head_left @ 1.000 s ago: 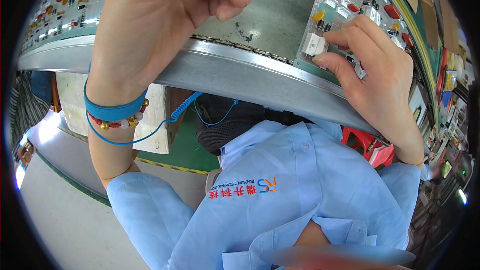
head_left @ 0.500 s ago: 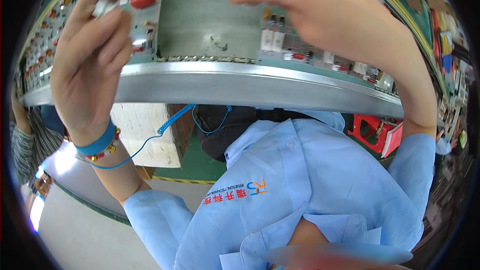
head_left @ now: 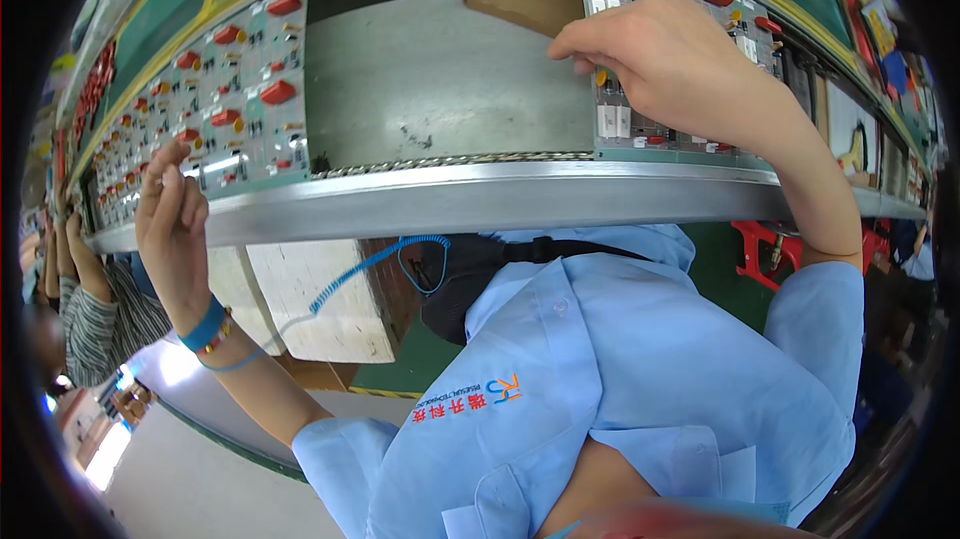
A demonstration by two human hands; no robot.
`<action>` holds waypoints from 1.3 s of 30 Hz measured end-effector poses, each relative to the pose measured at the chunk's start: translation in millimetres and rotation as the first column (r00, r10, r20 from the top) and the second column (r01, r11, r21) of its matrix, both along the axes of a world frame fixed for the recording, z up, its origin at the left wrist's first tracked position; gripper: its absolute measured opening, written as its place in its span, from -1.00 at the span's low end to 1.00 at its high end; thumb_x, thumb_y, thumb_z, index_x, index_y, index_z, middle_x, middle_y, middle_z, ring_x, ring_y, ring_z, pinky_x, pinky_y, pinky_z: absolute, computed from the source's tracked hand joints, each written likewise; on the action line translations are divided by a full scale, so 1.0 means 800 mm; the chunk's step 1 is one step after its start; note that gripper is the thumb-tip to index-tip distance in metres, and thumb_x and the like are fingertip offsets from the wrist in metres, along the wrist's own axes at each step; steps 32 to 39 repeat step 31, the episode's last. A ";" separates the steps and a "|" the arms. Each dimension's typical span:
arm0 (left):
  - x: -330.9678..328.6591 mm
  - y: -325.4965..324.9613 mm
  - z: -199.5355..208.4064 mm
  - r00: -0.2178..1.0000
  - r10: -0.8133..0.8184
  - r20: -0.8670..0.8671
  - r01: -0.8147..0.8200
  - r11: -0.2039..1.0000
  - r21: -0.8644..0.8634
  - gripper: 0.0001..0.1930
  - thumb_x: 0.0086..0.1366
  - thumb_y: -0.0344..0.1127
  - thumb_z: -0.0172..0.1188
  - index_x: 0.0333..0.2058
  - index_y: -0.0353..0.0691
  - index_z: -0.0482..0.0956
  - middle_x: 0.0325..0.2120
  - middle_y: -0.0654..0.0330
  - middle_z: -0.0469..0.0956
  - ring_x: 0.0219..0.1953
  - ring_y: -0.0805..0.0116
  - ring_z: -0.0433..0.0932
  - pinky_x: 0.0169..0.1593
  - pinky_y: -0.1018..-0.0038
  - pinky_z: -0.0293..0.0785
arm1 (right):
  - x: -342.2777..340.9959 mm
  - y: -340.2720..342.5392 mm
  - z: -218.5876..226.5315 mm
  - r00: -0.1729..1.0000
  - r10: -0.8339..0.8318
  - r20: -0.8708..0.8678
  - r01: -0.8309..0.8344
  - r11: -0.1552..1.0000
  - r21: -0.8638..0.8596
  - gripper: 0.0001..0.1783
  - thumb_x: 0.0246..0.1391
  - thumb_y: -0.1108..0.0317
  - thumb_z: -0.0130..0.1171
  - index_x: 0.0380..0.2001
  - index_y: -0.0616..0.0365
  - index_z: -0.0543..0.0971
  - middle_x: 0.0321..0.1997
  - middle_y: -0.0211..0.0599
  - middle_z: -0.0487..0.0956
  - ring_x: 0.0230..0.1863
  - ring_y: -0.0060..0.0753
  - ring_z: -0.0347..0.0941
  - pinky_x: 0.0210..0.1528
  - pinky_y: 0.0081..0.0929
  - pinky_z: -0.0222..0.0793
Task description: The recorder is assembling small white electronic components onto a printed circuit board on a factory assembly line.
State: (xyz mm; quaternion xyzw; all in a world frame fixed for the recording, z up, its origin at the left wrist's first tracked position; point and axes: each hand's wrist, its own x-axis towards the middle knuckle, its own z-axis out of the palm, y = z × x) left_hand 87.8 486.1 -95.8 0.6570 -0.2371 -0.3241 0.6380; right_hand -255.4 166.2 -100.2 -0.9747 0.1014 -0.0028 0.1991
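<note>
My left hand (head_left: pixel 175 224) is raised at the left, over the front rail, with its fingers curled together. A small whitish part seems to show at its fingertips. A blue wrist strap (head_left: pixel 206 323) and a beaded bracelet circle that wrist. Behind the hand lies a panel of circuit boards (head_left: pixel 262 139) carrying red, yellow and white components. My right hand (head_left: pixel 665 64) hangs over another circuit board (head_left: pixel 655 147) to the right, palm down, covering part of it. Its thumb and finger are close together near the board's left edge; whatever they hold is hidden.
A metal front rail (head_left: pixel 480 199) runs along the conveyor, with a grey plate (head_left: pixel 400 99) between the boards. A coiled blue cord (head_left: pixel 365 274) hangs below. White boxes (head_left: pixel 310 294) and a red stool (head_left: pixel 765 251) stand underneath. Another person's striped sleeve (head_left: pixel 105 324) is at the left.
The view has shifted, showing more of the conveyor's far side. My left hand has drawn down and left from the board's right part. The right hand is now lower over the right board.
</note>
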 end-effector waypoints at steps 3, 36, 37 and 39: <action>-0.044 -0.042 -0.008 0.978 -0.156 -0.139 0.146 0.986 -0.078 -0.65 0.46 -0.42 0.03 0.16 -0.41 0.41 0.16 0.06 0.43 -0.50 0.68 0.14 -0.46 0.76 0.15 | -0.038 -0.009 0.000 0.994 -0.099 -0.038 0.095 0.992 -0.086 -0.62 -0.09 0.56 0.07 -0.16 0.18 0.68 -0.31 -0.07 0.69 -0.23 0.00 0.63 -0.24 -0.06 0.52; -0.371 -0.285 0.004 0.506 -0.583 0.636 0.772 0.634 -0.034 -0.49 0.01 -0.32 0.36 0.02 -0.13 0.53 0.02 0.04 0.43 0.00 -0.03 0.55 -0.04 0.21 0.54 | -0.181 -0.002 -0.072 0.745 -0.666 0.026 -0.290 -0.288 0.913 -0.21 0.32 0.10 0.05 0.47 0.13 0.03 0.49 -0.12 0.17 0.49 -0.16 0.10 0.50 -0.19 0.05; -0.371 -0.285 0.004 0.506 -0.583 0.636 0.772 0.634 -0.034 -0.49 0.01 -0.32 0.36 0.02 -0.13 0.53 0.02 0.04 0.43 0.00 -0.03 0.55 -0.04 0.21 0.54 | -0.181 -0.002 -0.072 0.745 -0.666 0.026 -0.290 -0.288 0.913 -0.21 0.32 0.10 0.05 0.47 0.13 0.03 0.49 -0.12 0.17 0.49 -0.16 0.10 0.50 -0.19 0.05; -0.371 -0.285 0.004 0.506 -0.583 0.636 0.772 0.634 -0.034 -0.49 0.01 -0.32 0.36 0.02 -0.13 0.53 0.02 0.04 0.43 0.00 -0.03 0.55 -0.04 0.21 0.54 | -0.181 -0.002 -0.072 0.745 -0.666 0.026 -0.290 -0.288 0.913 -0.21 0.32 0.10 0.05 0.47 0.13 0.03 0.49 -0.12 0.17 0.49 -0.16 0.10 0.50 -0.19 0.05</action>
